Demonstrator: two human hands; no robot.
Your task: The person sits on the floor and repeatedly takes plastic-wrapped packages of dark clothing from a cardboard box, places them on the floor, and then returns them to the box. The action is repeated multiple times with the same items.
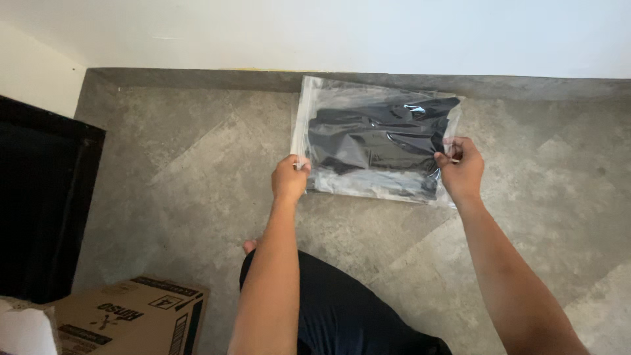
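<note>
A clear plastic bag (378, 138) holding a folded black garment (381, 135) is lying flat on the grey floor (184, 171) at about twelve o'clock, by the white wall (328, 33), its long axis running nine to three o'clock. The left hand (290, 179) is pinching its left edge while the right hand (461, 169) is gripping its right edge. A brown cardboard box (131, 315) with dark printing is sitting at seven o'clock.
</note>
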